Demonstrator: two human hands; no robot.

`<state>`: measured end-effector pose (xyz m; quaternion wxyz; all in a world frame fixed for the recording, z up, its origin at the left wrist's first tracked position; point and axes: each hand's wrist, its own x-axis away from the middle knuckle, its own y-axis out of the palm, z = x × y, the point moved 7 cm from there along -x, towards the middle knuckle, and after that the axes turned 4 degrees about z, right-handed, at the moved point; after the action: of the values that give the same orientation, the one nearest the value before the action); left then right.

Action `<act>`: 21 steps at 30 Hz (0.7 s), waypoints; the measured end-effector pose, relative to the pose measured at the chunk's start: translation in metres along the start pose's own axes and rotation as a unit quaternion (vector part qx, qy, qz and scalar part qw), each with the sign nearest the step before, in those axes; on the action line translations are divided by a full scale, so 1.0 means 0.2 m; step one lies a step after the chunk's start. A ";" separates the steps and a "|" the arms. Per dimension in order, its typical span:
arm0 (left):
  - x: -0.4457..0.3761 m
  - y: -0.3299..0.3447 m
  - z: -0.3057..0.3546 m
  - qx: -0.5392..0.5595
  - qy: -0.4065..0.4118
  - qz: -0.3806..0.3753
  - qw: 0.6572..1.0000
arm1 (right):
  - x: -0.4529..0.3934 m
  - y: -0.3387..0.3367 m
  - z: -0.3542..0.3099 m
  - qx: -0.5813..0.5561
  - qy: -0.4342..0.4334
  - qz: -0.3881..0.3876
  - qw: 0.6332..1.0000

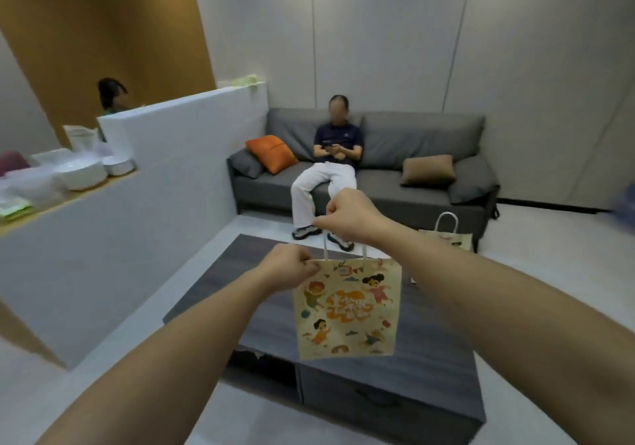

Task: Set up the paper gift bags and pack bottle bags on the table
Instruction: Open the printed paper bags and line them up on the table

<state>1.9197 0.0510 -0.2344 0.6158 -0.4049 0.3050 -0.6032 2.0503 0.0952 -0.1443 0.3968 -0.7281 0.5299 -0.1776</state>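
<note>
- Two bare forearms reach forward from the bottom of the frame, holding a printed paper gift bag (347, 310) up in the air above a dark grey coffee table (429, 334).
- Left hand (287, 267) pinches the bag's upper left corner, fingers curled tight on the paper edge.
- Right hand (348, 214), raised higher, is closed in a fist round the white cord handle (325, 250), which runs down from it to the bag's top edge.
- Bag hangs flat and slightly tilted, its cartoon children and orange lettering facing the camera; its lower edge is clear of the tabletop.
- Second gift bag (446, 238) of the same print stands at the table's far right side, white handle upright, partly hidden behind the right forearm.
- Beyond the table, a person (330, 169) in a dark shirt and white trousers sits on a grey sofa (412, 155), hands together in the lap.
- Orange cushion (271, 153) lies at the sofa's left end, brown cushion (427, 169) towards its right.
- At left, a white partition (165, 155) borders a ledge carrying white bowls (82, 169) and clear plastic containers.
</note>
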 end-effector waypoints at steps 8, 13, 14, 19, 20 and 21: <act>-0.47 0.37 0.45 -0.036 0.174 -0.112 0.978 | 0.03 -0.29 0.65 0.034 0.169 0.133 0.976; -0.56 0.66 0.59 -0.022 0.212 -0.173 0.961 | 0.13 -0.33 0.97 0.036 0.255 0.161 0.953; -0.58 0.70 0.62 -0.027 0.220 -0.186 0.957 | 0.14 -0.33 1.02 0.038 0.265 0.160 0.950; -0.71 0.86 0.72 -0.065 0.256 -0.224 0.938 | 0.09 -0.35 1.23 0.046 0.285 0.178 0.941; -0.74 0.89 0.73 -0.070 0.257 -0.226 0.937 | 0.07 -0.35 1.28 0.045 0.285 0.181 0.940; -0.78 0.92 0.74 -0.074 0.256 -0.227 0.937 | 0.05 -0.35 1.31 0.045 0.284 0.182 0.940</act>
<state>2.1255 0.2150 -0.3384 0.3323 -0.3394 0.3960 -0.7859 2.2773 0.1970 -0.2555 0.2878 -0.5200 0.7355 -0.3252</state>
